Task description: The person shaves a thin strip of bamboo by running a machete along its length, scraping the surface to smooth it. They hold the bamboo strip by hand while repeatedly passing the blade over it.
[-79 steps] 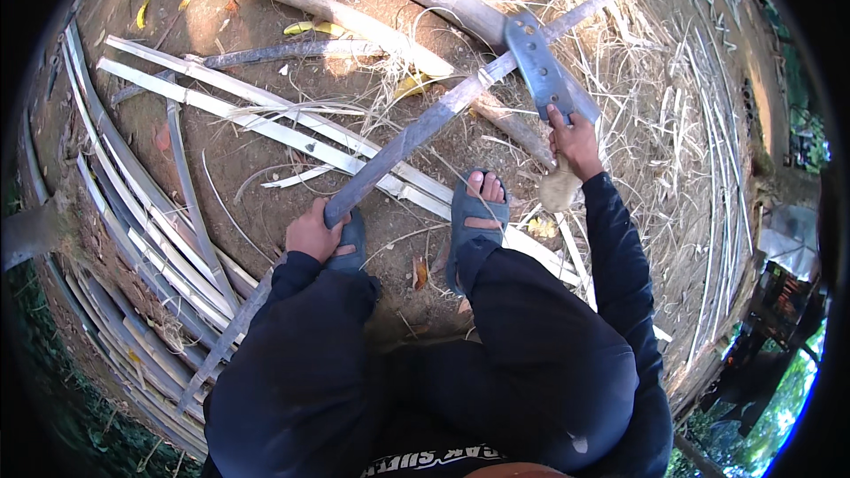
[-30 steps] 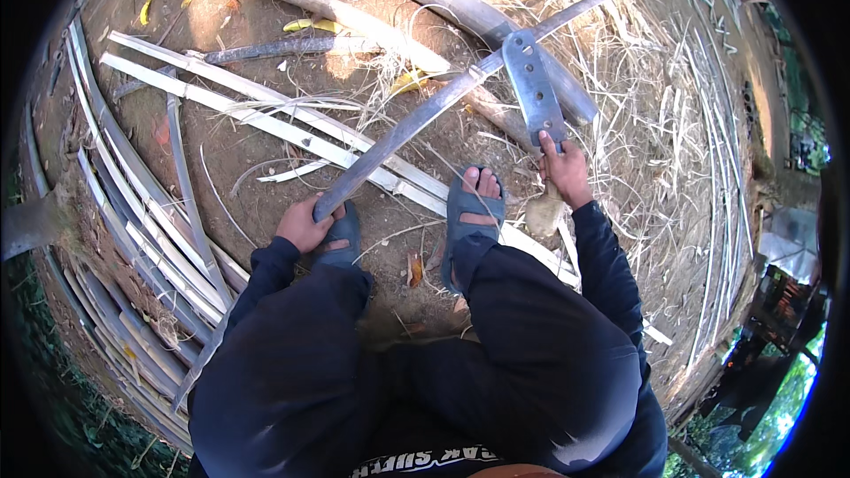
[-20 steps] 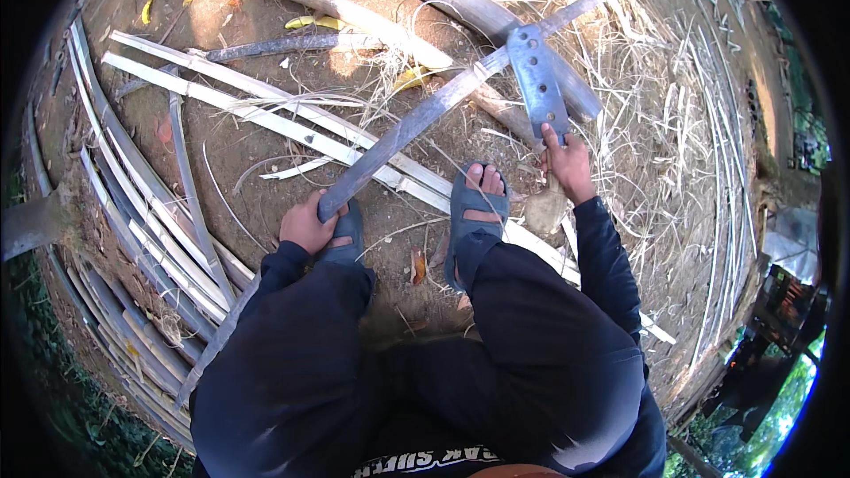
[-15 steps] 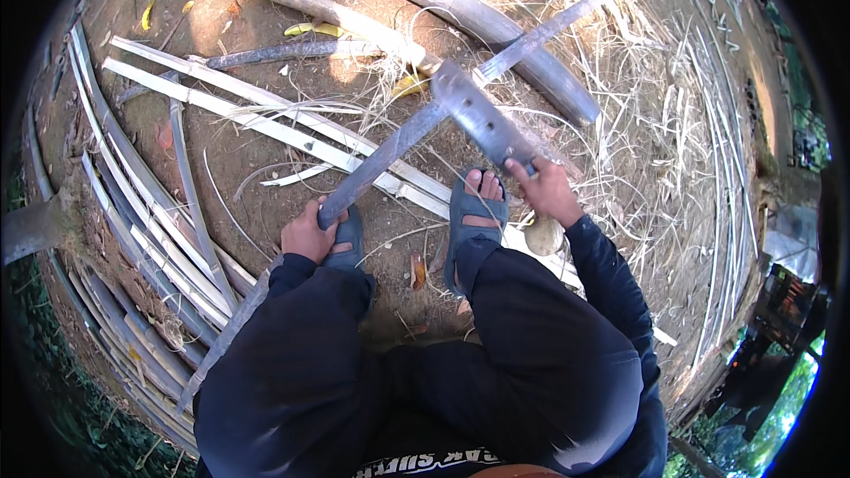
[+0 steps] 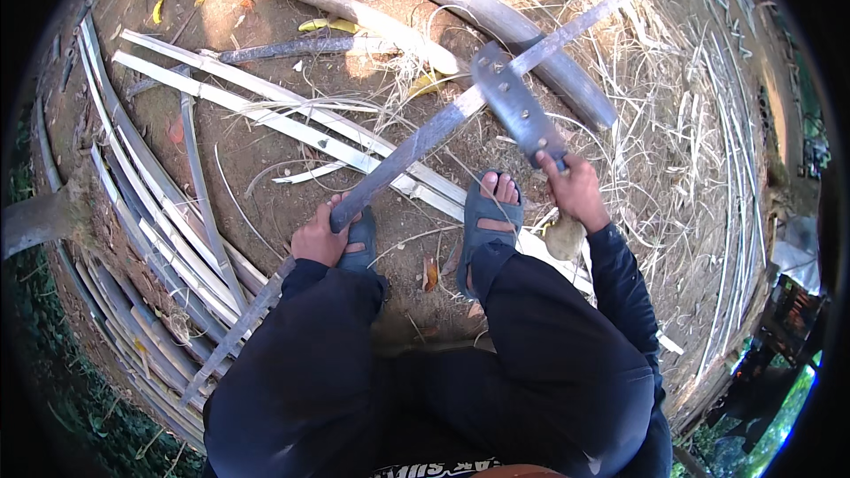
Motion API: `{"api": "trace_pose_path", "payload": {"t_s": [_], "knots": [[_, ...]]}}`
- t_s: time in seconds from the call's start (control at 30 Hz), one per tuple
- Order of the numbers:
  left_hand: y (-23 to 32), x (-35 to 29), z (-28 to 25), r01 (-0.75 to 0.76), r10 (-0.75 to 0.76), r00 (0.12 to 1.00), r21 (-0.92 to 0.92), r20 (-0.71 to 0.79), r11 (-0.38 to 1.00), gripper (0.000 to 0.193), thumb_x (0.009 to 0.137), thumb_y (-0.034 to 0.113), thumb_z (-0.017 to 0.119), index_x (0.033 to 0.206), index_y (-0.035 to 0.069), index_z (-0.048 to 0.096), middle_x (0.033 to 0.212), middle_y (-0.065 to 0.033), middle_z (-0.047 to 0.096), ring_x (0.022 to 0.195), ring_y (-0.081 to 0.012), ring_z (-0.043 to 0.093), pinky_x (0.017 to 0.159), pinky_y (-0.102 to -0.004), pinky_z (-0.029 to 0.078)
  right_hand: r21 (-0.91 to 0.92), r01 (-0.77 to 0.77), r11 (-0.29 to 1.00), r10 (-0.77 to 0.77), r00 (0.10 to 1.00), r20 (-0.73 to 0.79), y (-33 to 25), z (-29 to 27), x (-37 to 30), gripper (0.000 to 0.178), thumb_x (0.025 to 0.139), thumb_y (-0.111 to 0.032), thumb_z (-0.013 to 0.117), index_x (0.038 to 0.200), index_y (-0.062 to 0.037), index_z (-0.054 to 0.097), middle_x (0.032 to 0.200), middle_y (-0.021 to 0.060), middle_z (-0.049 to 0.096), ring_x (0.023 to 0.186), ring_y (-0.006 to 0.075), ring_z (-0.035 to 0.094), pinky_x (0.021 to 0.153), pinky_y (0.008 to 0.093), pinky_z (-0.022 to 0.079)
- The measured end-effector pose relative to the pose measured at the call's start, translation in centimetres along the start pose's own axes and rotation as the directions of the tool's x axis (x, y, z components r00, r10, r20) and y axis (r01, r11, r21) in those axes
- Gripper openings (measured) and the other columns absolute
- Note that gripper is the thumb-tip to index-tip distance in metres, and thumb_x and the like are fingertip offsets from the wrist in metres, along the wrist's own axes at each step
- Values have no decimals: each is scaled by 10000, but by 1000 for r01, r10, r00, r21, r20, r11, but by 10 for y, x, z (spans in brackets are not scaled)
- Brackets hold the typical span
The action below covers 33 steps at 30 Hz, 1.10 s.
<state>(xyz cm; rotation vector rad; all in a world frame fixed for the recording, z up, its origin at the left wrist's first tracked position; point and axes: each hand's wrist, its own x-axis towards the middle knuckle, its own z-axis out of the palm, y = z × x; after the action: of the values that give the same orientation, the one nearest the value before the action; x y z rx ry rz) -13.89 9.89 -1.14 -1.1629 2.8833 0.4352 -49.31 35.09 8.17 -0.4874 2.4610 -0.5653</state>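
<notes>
A wide grey metal knife, its blade pierced by a row of holes, has swung steeper and shifted up a long grey-brown bamboo strip, away from the left hand, since half a second ago, while that hand keeps its place on the strip. The two hands are well apart: the left hand is clamped around the strip beside the left foot, and the right hand is closed around the knife's grip, thumb at the base of the blade, a pale rounded handle end showing below the fist. The blade crosses over the strip, though whether it touches cannot be told. The strip slants from lower left, past the forearm, to upper right, passing over a thick grey-brown bamboo pole. Between the hands are two grey-blue sandals on brown dirt ground. Pale split bamboo lengths run beneath the strip toward upper left; a thinner pale pole lies beyond them. Curled pale shavings litter the right side, and a bundle of long bamboo strips spreads along the left.
</notes>
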Motion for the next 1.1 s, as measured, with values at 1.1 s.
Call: {"api": "trace_pose_path", "payload": {"t_s": [1.1], "knots": [[8, 17, -31, 56, -28, 971, -113, 237, 992, 464, 819, 451, 719, 1105, 110, 589, 841, -195, 701, 747, -387, 693, 670, -489, 546, 101, 152, 983, -172, 958, 228, 0, 78, -23, 533, 865, -509, 697, 936, 19, 693, 653, 161, 659, 605, 341, 677, 626, 388, 551]]}}
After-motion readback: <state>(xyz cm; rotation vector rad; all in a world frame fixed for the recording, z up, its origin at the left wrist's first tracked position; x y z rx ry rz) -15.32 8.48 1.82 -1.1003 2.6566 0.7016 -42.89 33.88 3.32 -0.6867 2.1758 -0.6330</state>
